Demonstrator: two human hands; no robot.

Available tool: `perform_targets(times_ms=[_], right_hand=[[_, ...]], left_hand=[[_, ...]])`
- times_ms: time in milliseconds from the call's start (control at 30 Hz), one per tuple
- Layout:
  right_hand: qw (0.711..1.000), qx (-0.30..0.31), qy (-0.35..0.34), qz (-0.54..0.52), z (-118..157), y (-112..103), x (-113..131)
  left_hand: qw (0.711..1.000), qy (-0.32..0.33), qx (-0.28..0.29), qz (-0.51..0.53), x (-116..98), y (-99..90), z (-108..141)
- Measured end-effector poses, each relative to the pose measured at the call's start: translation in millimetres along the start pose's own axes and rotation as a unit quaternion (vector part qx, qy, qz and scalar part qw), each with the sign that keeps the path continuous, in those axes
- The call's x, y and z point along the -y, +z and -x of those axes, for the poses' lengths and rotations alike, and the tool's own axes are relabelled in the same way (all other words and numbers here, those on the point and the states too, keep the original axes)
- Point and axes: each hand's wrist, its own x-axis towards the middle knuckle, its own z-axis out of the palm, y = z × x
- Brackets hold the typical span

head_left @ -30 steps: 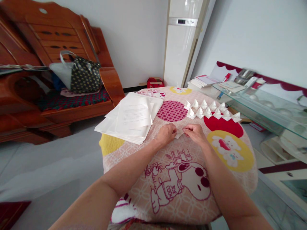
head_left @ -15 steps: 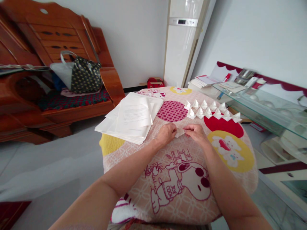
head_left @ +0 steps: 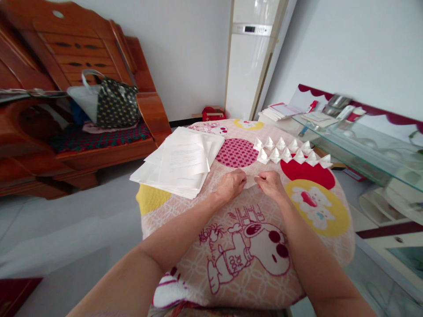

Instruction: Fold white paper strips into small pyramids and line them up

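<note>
Two rows of folded paper shapes look done at two o'clock, loose sheets lie at ten, and dead centre, left hand and right hand pinch closed on a paper slip, seemingly unfinished!

"JOE COOL" reads across the shirt of the cartoon dog on the tablecloth, toward the desk's near edge. Toward the left edge, the top sheet's printed lines are illegible.

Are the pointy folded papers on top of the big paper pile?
No, the folded papers stand on the tablecloth, right of the paper pile.
</note>
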Motion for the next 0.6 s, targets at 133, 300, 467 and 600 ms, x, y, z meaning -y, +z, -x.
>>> perform_targets(times_ms=[133,300,467,600], right_hand=[[1.0,0.005,-0.011,0.013,1,-2,4],[1.0,-0.002,-0.018,0.009,3,-5,8],[0.999,0.043,0.012,0.003,2,-7,9],[0.996,0.087,0.008,0.005,3,-10,8]], left_hand=[[1.0,0.001,-0.007,0.002,2,0.3,-1],[1.0,-0.005,0.002,0.017,4,-0.1,-2],[0.998,-0.025,0.015,0.057,7,1.9,-3],[0.992,-0.042,-0.015,0.116,17,-5.3,-7]])
